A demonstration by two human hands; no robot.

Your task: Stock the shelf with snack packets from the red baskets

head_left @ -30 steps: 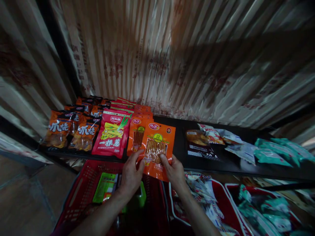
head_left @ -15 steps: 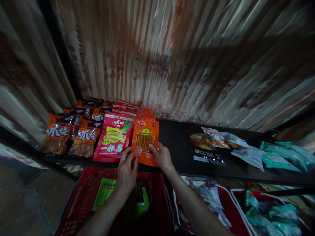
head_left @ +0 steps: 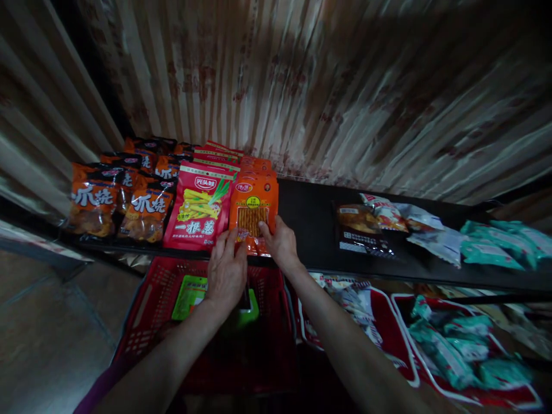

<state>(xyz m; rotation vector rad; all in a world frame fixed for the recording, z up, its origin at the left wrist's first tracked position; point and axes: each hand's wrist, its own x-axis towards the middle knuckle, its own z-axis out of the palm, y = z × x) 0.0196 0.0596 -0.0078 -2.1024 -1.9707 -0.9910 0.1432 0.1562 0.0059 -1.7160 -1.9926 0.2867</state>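
An orange snack packet (head_left: 255,201) with a window of brown sticks stands at the front of a row of the same packets on the black shelf. My right hand (head_left: 282,244) grips its lower right side, thumb on the front and fingers at the edge. At the lower left corner, my left hand (head_left: 227,265) has its fingers bent and closed on the packet's bottom; their tips are partly hidden. Touching the orange row on the left is a pink-red snack packet (head_left: 199,207), with more like it behind.
Orange-black snack bags (head_left: 149,208) fill the shelf's left end. Farther right on the shelf (head_left: 313,230) lie a brown packet (head_left: 360,221), white packets (head_left: 435,241) and teal packets (head_left: 491,244). Below are a red basket (head_left: 138,310) holding green packets (head_left: 190,296) and bins (head_left: 407,368) of packets.
The view has tilted down, so the shelf sits higher in the picture. Both hands stay at the orange packet; my left fingers have drawn closer against its lower edge.
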